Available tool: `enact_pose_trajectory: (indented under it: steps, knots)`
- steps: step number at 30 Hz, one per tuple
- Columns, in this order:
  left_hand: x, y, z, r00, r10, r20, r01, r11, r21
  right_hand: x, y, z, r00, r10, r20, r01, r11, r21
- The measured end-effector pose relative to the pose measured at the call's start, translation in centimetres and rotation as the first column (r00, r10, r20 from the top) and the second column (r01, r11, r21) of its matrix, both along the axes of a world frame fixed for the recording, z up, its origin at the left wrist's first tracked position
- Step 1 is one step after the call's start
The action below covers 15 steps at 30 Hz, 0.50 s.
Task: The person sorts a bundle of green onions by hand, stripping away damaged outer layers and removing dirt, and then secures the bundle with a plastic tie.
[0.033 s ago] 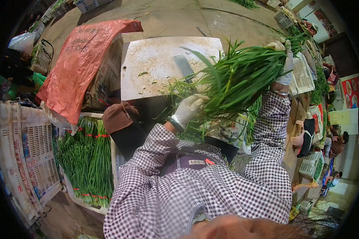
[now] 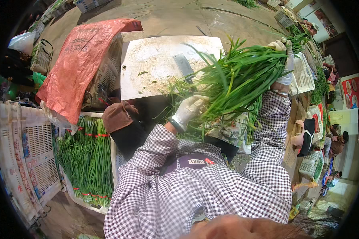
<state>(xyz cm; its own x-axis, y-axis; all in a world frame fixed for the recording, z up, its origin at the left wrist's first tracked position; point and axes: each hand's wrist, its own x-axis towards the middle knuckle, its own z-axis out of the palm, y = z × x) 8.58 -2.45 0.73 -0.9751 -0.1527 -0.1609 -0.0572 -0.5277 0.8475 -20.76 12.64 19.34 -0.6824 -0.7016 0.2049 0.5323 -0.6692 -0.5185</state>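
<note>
A large, loose bunch of garlic chives [image 2: 247,73] is held up at the right, its long green leaves fanning toward the left. Around the far right end of the bunch, my right hand [image 2: 284,59] is closed, in a whitish glove. My left hand [image 2: 188,111], gloved too, has its fingers closed at the lower left leaves; the fingertips are partly hidden among them. Behind the hands is a stained white board [image 2: 147,59] with green scraps. A cleaver [image 2: 182,65] lies on it, its handle end partly covered by chive bits.
To my left, a crate [image 2: 73,197] holds chive bundles tied with red bands. Beside it stand white plastic crates [image 2: 38,147]. A red woven sack [image 2: 75,59] drapes over another crate behind them. Further crates [image 2: 303,75] and several people are along the right side.
The chive leaves have shifted slightly. My left hand has moved very little, and my right hand keeps its hold at the same place.
</note>
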Motion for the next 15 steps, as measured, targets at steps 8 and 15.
enact_pose_trajectory:
  steps: [8,15]
  knots:
    - [-0.6,0.5,-0.6,0.991,-0.131,-0.001,0.13,0.986,0.108,4.3,-1.3,1.6,0.999,0.039,0.025,-0.038,0.999,-0.019]
    - [-1.2,1.5,-2.6,0.985,0.113,-0.132,-0.153,0.927,-0.342,4.2,-1.2,1.4,0.998,0.056,0.041,-0.055,0.998,-0.029]
